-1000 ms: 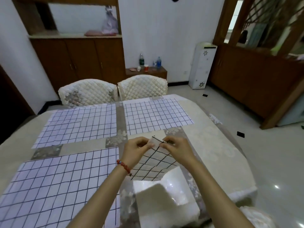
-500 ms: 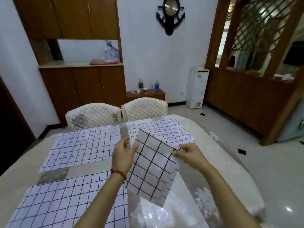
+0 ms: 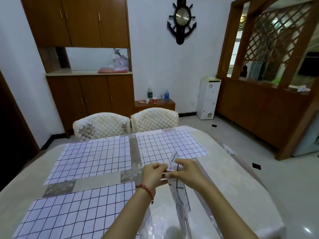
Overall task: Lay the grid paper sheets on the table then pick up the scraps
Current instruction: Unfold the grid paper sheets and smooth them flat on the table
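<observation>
Holding the fourth grid sheet (image 3: pixel 179 190) up by its top edge, both hands meet above the near right part of the desk (image 3: pixel 241 178). The sheet hangs crumpled and narrow, its lower end trailing toward the near edge beside a clear plastic wrap (image 3: pixel 160 226). The left hand (image 3: pixel 154 173) is seen with fingers curled, its grip pinching the top of the paper; the right hand (image 3: pixel 185 171) is likewise curled, pinching the same top edge just beside it. Whether a backing layer is being parted from the sheet cannot be told.

Three grid sheets are already laid flat: one at the far left (image 3: pixel 93 157), one at the far right (image 3: pixel 170 145), one at the near left (image 3: pixel 74 211). The near right quarter is judged to be the place left for the held sheet.

For the step to be done well, the two pinches should be drawn apart along the top edge so the paper is opened to full width before it is lowered. The far edge should be set down first, in line with the neighbouring sheets, and the rest smoothed toward the near side. The plastic wrap should be kept out from under it. No scraps can be made out with certainty.

Two quilted chairs (image 3: pixel 126 125) stand at the far side.
</observation>
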